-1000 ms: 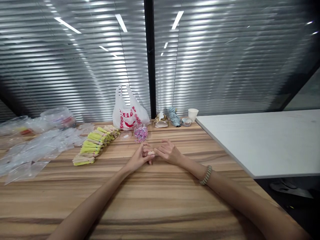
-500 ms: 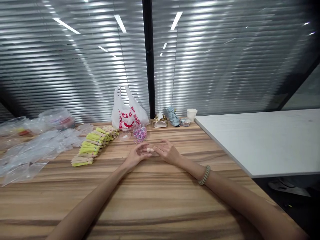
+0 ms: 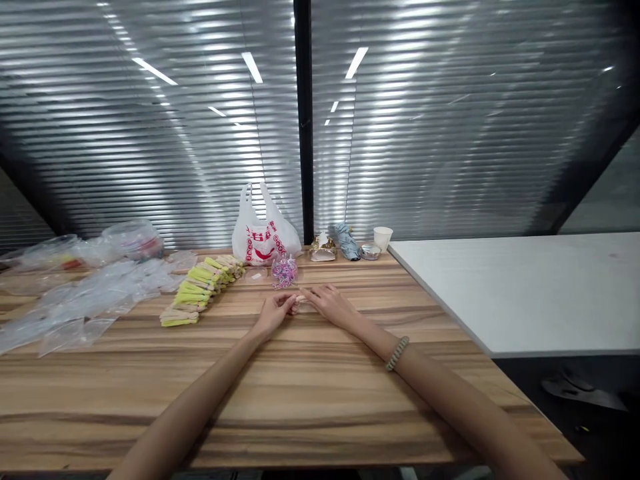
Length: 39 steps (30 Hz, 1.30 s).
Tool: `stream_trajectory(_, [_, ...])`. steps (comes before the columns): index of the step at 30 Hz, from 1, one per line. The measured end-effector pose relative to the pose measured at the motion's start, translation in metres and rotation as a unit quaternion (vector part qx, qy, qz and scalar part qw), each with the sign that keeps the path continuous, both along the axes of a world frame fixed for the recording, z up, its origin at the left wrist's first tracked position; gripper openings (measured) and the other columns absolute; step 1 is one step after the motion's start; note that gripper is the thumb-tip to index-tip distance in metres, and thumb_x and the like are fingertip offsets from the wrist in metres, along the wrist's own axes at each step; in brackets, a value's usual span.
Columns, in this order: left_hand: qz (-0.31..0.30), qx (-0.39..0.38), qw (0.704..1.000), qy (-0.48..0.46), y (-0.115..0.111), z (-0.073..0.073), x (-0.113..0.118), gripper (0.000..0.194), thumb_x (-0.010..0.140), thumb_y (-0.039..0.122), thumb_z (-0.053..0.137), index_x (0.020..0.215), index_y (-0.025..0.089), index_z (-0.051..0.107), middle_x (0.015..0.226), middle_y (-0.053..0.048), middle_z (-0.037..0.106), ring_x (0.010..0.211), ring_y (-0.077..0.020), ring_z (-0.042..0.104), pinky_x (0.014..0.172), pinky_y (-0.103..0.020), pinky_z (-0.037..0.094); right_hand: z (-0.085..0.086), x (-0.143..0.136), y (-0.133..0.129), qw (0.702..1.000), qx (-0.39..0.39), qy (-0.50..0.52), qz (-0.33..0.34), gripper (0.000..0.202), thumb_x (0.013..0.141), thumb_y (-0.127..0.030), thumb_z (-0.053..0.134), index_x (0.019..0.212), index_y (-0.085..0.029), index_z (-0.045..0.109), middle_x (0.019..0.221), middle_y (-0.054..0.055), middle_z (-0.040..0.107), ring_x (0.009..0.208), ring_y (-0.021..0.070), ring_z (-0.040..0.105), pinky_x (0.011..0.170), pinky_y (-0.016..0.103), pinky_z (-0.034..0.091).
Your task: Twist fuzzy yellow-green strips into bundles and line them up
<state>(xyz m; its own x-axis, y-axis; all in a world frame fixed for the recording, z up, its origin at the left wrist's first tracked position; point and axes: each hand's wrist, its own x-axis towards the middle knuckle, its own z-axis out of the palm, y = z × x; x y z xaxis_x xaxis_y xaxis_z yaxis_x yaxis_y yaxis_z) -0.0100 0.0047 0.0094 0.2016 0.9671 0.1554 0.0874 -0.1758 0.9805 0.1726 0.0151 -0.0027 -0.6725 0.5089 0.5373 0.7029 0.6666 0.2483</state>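
Between my hands, near the middle of the wooden table, is a small pale item (image 3: 301,299), too small to make out. My left hand (image 3: 275,313) is closed, its thumb and fingertips pinched at the item's left end. My right hand (image 3: 330,305) reaches in from the right with its fingers together, the fingertips touching the item's right side. Just behind my hands stands a clear tub of pink and purple pieces (image 3: 285,272). A row of yellow and tan bundles (image 3: 203,287) lies to the left of my left hand.
A white plastic bag (image 3: 265,233), a gold tissue pack (image 3: 323,247), a folded blue umbrella (image 3: 347,241), a round tin (image 3: 370,252) and a paper cup (image 3: 383,238) line the back. Clear plastic bags (image 3: 100,293) cover the left. A white table (image 3: 525,293) adjoins at right.
My left fingers have closed in on the pale item, and my right hand has flattened over its right side. The whole view has shifted slightly, with objects at the left now further right.
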Motion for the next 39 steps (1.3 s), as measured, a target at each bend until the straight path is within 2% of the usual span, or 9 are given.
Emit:
stream_trajectory(5, [0.007,-0.015,1.0,-0.025,0.003,-0.004,-0.002,0.037,0.06,0.048,0.064,0.063,0.011,0.058,0.052,0.001,0.055,0.047,-0.0078,0.048,0.047,-0.02,0.038,0.001,-0.007,-0.003,0.999,0.0,-0.018,-0.035,0.037,0.085,-0.014,0.043,0.122,-0.014,0.04,0.098,0.01,0.059,0.086,0.0187,0.053,0.076,0.033,0.038])
stream_trajectory(12, [0.019,-0.017,0.999,-0.038,0.01,-0.012,-0.005,0.039,0.06,0.048,0.065,0.067,0.011,0.057,0.056,0.0,0.056,0.047,-0.0082,0.05,0.048,-0.021,0.04,0.0,-0.009,0.0,0.998,-0.009,-0.024,-0.05,0.041,0.083,-0.012,0.046,0.123,-0.016,0.041,0.098,0.009,0.061,0.086,0.0185,0.054,0.075,0.032,0.04])
stream_trajectory(20, [0.005,-0.015,0.998,-0.053,0.006,-0.008,-0.006,0.04,0.062,0.05,0.062,0.069,0.011,0.058,0.057,-0.001,0.057,0.049,-0.0089,0.052,0.051,-0.021,0.043,-0.006,-0.009,0.006,0.999,-0.001,-0.018,-0.043,0.039,0.082,-0.012,0.046,0.121,-0.014,0.042,0.095,0.008,0.061,0.086,0.0182,0.054,0.075,0.031,0.04])
stream_trajectory(24, [0.034,0.038,0.999,0.008,0.004,-0.006,-0.005,0.038,0.061,0.042,0.066,0.083,0.011,0.06,0.062,-0.002,0.06,0.056,-0.0121,0.055,0.055,-0.024,0.045,-0.004,-0.008,0.004,0.999,0.009,-0.02,-0.046,0.036,0.082,-0.013,0.047,0.118,-0.013,0.044,0.094,0.008,0.061,0.084,0.0188,0.054,0.074,0.031,0.041])
stream_trajectory(29, [0.056,0.13,0.984,0.106,-0.001,-0.002,-0.006,0.03,0.07,0.039,0.057,0.083,0.013,0.063,0.065,-0.005,0.063,0.057,-0.0149,0.055,0.055,-0.026,0.044,-0.003,-0.007,0.002,0.999,0.015,-0.026,-0.036,0.036,0.083,-0.012,0.046,0.119,-0.012,0.043,0.092,0.009,0.061,0.083,0.0185,0.054,0.075,0.031,0.04])
stream_trajectory(35, [0.08,0.194,0.968,0.141,-0.004,0.0,-0.006,0.023,0.072,0.034,0.056,0.083,0.017,0.066,0.069,-0.005,0.065,0.062,-0.0168,0.054,0.066,-0.029,0.043,-0.004,-0.006,0.003,1.0,0.001,-0.021,-0.019,0.038,0.082,-0.009,0.045,0.119,-0.011,0.042,0.094,0.01,0.061,0.084,0.0179,0.054,0.076,0.032,0.04])
stream_trajectory(39, [0.07,0.213,0.96,0.17,-0.005,0.0,-0.007,0.022,0.075,0.03,0.052,0.086,0.018,0.067,0.065,-0.004,0.063,0.057,-0.0154,0.051,0.065,-0.028,0.042,-0.004,-0.006,0.002,1.0,-0.012,-0.01,-0.017,0.037,0.082,-0.009,0.044,0.119,-0.011,0.043,0.092,0.01,0.061,0.084,0.0176,0.055,0.076,0.032,0.04])
